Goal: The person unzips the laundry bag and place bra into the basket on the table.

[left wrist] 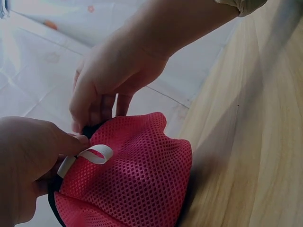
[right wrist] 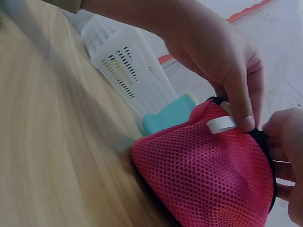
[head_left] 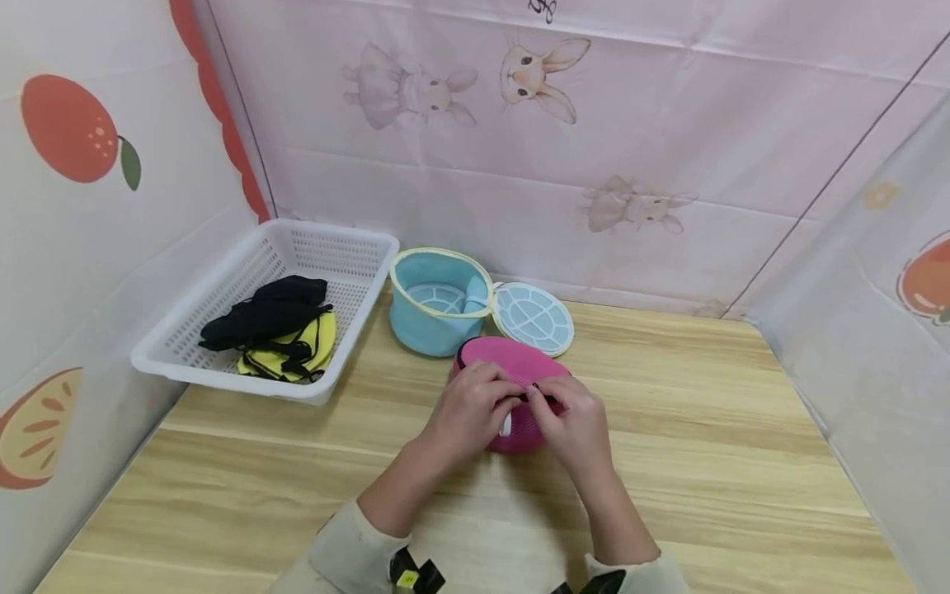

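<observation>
A pink mesh wash bag with black zip trim and a small white loop tag stands on the table in front of the person. My left hand pinches the black edge beside the tag between thumb and fingers. Close by on the same edge, my right hand pinches the trim with thumb and forefinger. The fingertips of both hands nearly meet at the near side of the rim. In the right wrist view the bag's mesh side bulges out. The zip pull itself cannot be made out.
Behind the bag stands a blue round mesh bag with yellow trim, its lid folded out to the right. At the left a white plastic basket holds black cloth and a yellow item. Printed curtains enclose the wooden table.
</observation>
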Tool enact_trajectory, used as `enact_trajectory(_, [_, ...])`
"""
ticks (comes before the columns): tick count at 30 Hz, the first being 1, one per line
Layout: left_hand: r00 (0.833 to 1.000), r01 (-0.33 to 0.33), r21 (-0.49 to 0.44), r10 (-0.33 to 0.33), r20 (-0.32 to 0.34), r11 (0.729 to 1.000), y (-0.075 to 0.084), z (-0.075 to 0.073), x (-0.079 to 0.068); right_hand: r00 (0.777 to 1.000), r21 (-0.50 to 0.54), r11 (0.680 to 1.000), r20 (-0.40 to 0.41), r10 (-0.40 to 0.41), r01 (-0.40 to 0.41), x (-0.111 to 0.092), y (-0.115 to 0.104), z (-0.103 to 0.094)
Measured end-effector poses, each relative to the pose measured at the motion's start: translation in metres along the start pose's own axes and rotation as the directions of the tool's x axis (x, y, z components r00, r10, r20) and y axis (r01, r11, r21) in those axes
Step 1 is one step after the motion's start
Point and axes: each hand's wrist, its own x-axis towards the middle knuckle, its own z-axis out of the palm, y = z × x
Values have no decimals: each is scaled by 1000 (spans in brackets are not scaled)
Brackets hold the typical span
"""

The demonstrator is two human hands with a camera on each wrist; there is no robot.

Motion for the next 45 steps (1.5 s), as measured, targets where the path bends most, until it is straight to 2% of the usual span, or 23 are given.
enact_trajectory(6, [1000,-14,8,14,-19,1000,-3,-4,2,995,-48,999,-100,-1,-4,1,-1,-1])
enact_trajectory(11, [999,-10,19,11,-35,1000,-7,-7,3,988,-57,998,-152,-7,-2,2,2,-4])
enact_trajectory(18, [995,-30,14,31,-92,999,-11,-8,3,962,-100,991,-249,-110,87,4,3,-7])
enact_trajectory(25, [995,2,2,-2,-95,1000,-15,-9,3,944,-88,979,-261,-200,183,5,2,-9])
enact_trajectory(30, [997,34,12,-33,-75,999,-15,-12,3,958,-37,977,-191,-212,209,3,1,-6])
enact_trajectory(33, [998,-1,11,2,-62,1000,-12,-13,3,968,-3,979,-151,-201,203,2,0,-4])
enact_trajectory(38, [993,-107,-7,107,-52,994,1,-8,3,969,33,977,-133,-207,213,1,-3,-1])
enact_trajectory(41, [991,-119,-14,118,-65,993,7,-3,3,964,29,973,-149,-221,227,1,-4,-3])
enact_trajectory(45, [992,-106,-55,102,-75,993,10,1,4,958,18,970,-166,-234,241,1,-3,-6])
